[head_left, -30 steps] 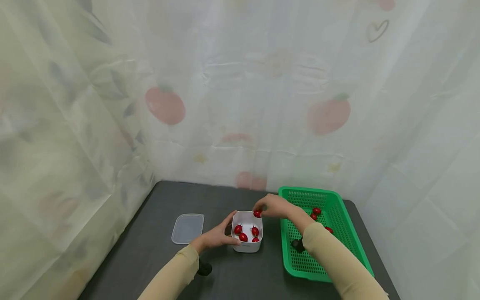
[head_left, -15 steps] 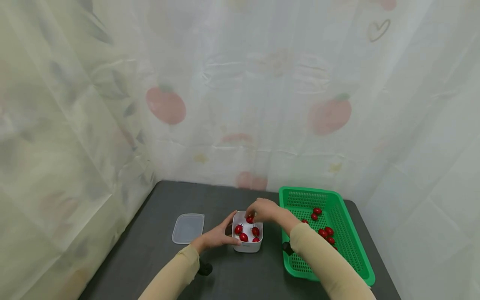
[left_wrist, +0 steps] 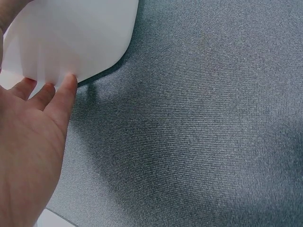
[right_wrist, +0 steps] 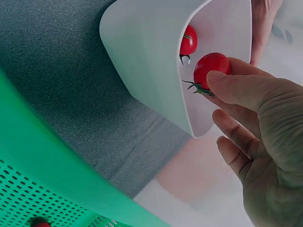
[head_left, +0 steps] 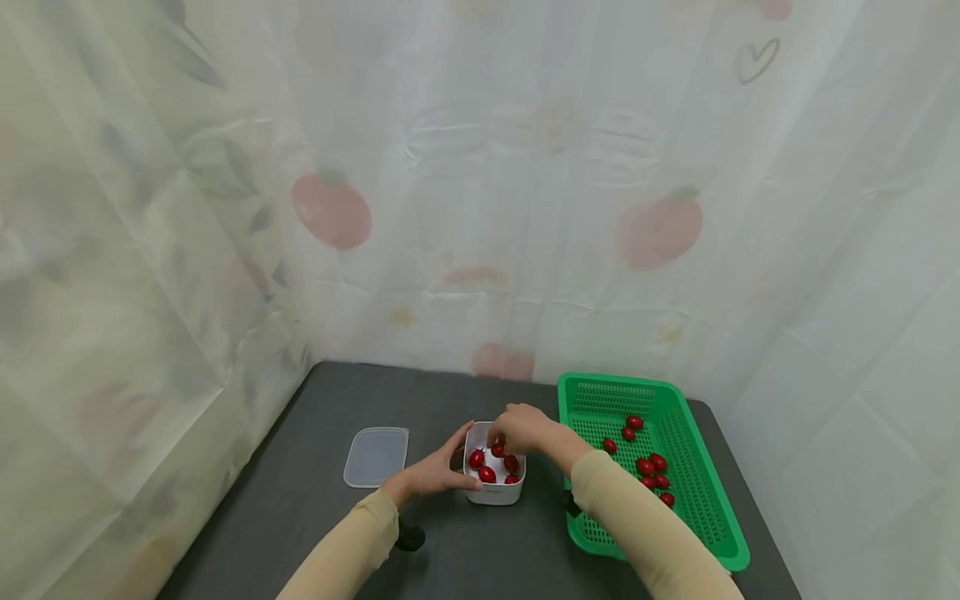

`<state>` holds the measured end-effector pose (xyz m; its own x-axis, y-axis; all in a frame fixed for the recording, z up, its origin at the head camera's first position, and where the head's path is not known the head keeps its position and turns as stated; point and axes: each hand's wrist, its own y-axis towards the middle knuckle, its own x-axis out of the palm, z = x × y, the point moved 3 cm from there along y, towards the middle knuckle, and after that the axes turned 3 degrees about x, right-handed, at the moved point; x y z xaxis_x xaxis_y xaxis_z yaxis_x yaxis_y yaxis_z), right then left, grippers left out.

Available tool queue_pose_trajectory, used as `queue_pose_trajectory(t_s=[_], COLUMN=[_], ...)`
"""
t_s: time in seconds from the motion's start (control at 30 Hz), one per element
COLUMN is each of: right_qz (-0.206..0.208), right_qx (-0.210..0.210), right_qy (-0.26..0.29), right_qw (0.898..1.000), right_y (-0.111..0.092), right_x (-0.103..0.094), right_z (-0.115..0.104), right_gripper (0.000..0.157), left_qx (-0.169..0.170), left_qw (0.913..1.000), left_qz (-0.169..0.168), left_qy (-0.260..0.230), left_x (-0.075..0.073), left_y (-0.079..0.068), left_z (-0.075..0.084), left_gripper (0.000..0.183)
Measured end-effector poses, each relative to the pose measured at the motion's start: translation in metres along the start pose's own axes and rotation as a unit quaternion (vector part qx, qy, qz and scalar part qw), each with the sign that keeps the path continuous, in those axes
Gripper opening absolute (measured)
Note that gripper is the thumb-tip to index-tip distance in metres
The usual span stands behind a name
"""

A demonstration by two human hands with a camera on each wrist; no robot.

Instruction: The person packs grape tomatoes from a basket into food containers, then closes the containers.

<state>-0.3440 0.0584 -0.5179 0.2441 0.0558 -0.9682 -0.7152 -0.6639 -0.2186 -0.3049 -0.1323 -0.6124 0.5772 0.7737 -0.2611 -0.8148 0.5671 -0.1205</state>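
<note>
My right hand (head_left: 517, 429) pinches a cherry tomato (right_wrist: 210, 66) between thumb and index finger, low in the mouth of a white square container (head_left: 492, 497). A green stem shows on that tomato in the right wrist view. Several other cherry tomatoes (head_left: 487, 474) lie on the container's floor. From the left, my left hand (head_left: 431, 477) holds the container, its thumb at the front wall and its fingers toward the far left corner. In the left wrist view, the fingertips of the left hand (left_wrist: 38, 127) touch the container's smooth side (left_wrist: 90, 42).
A green perforated basket (head_left: 720, 508) stands on the right of the dark table (head_left: 442, 558), with several cherry tomatoes (head_left: 646, 467) inside. A translucent lid (head_left: 377, 457) lies left of the container. Patterned curtains (head_left: 480, 208) hang behind and at both sides.
My right hand has moved left and down with the cherry tomato, from the container's far right rim into its opening. My left hand and the container have stayed in place.
</note>
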Motion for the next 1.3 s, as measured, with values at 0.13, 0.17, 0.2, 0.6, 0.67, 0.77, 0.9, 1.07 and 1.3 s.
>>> queue_pose_trajectory(t_s=[0.13, 0.17, 0.2, 0.6, 0.67, 0.77, 0.9, 1.07, 1.3], right_qz=[-0.006, -0.007, -0.007, 0.048, 0.063, 0.081, 0.085, 0.084, 0.088], right_qx=[0.003, 0.004, 0.005, -0.012, -0.018, -0.012, 0.017, 0.043, 0.064], right_qy=[-0.004, -0.003, -0.002, 0.035, 0.041, 0.044, 0.057, 0.074, 0.065], right_qw=[1.000, 1.000, 1.000, 0.998, 0.997, 0.996, 0.995, 0.993, 0.992], right_y=[-0.003, -0.004, -0.006, -0.037, -0.044, -0.056, -0.074, -0.096, -0.123], right_x=[-0.001, -0.002, -0.003, -0.034, -0.039, -0.045, -0.053, -0.057, -0.053], right_z=[0.000, 0.000, 0.000, 0.020, 0.028, 0.042, 0.060, 0.081, 0.109], right_gripper=[0.022, 0.022, 0.023, 0.026, 0.026, 0.028, 0.029, 0.029, 0.029], left_qx=[0.003, 0.004, 0.005, 0.008, 0.007, 0.007, 0.008, 0.012, 0.008], left_qw=[1.0000, 1.0000, 1.0000, 0.9999, 0.9999, 0.9999, 1.0000, 0.9999, 0.9999], left_qz=[-0.003, -0.004, -0.005, -0.008, -0.006, -0.004, -0.004, -0.006, -0.003], left_qy=[-0.002, -0.003, -0.004, -0.009, -0.010, -0.007, -0.001, 0.004, 0.007], left_x=[0.000, 0.000, 0.000, 0.001, 0.001, 0.000, 0.000, -0.002, -0.003], left_y=[0.001, 0.001, 0.000, 0.002, 0.002, 0.001, 0.000, 0.000, 0.000], left_z=[0.001, 0.002, 0.002, 0.006, 0.007, 0.008, 0.009, 0.008, 0.005], left_gripper=[0.109, 0.109, 0.109, 0.113, 0.114, 0.113, 0.110, 0.110, 0.109])
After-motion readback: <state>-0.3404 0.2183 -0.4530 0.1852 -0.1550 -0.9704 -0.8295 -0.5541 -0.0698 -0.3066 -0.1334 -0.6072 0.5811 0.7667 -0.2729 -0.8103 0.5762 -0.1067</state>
